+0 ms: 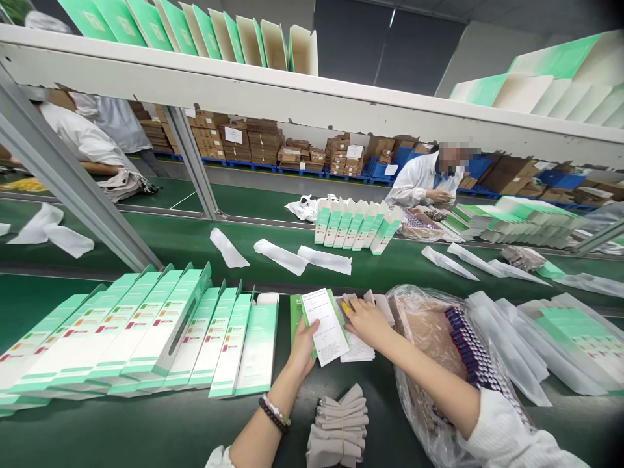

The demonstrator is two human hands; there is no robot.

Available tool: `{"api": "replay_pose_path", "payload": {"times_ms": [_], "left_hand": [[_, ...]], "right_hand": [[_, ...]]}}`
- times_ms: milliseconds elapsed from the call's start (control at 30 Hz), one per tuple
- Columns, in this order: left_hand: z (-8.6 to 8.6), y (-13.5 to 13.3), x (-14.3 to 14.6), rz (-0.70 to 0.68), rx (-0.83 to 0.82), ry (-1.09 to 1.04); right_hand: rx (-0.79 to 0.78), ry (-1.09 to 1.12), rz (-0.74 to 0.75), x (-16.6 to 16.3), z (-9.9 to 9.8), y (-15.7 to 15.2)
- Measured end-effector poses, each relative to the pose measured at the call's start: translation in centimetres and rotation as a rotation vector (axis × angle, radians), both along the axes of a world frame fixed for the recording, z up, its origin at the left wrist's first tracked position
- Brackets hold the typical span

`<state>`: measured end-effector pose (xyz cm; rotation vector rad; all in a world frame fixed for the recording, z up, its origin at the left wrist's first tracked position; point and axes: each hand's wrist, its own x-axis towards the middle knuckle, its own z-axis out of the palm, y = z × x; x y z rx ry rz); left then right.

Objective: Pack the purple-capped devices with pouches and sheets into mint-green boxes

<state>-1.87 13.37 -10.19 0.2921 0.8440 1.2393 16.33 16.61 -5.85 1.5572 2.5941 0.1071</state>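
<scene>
My left hand [305,348] is closed on a white printed leaflet [327,325] with a green edge. Behind that leaflet, a green booklet [295,312] shows at the left. Just right of it, my right hand [368,322] has bent fingers, with a yellow cover [346,307] on one of them. Those fingers reach over a white leaflet stack [358,351] and beige fabric pieces [381,305]; what they pinch, if anything, is hidden. Nearer to me lies a bundle of folded beige fabric [338,429] between my forearms.
Green-and-white cartons [151,318] lean in a row at left. A plastic-lined box [424,331] of small dark-capped items sits under my right forearm. White sleeves [280,255] lie on the green belt [195,227]. A shelf [244,81] crosses above; a co-worker [422,179] sits opposite.
</scene>
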Motion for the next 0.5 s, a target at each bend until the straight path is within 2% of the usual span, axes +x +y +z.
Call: {"api": "replay_pose_path", "payload": {"times_ms": [133, 367, 500], "left_hand": [[0.1, 0.0, -0.2, 0.008, 0.006, 0.006], [0.1, 0.2, -0.3, 0.02, 0.004, 0.015], [0.0, 0.2, -0.2, 0.013, -0.004, 0.02]], "right_hand": [[-0.075, -0.04, 0.004, -1.1, 0.2, 0.4], [-0.152, -0.046, -0.081, -1.5, 1.5, 1.2], [-0.162, -0.011, -0.176, -1.6, 1.5, 1.5]]}}
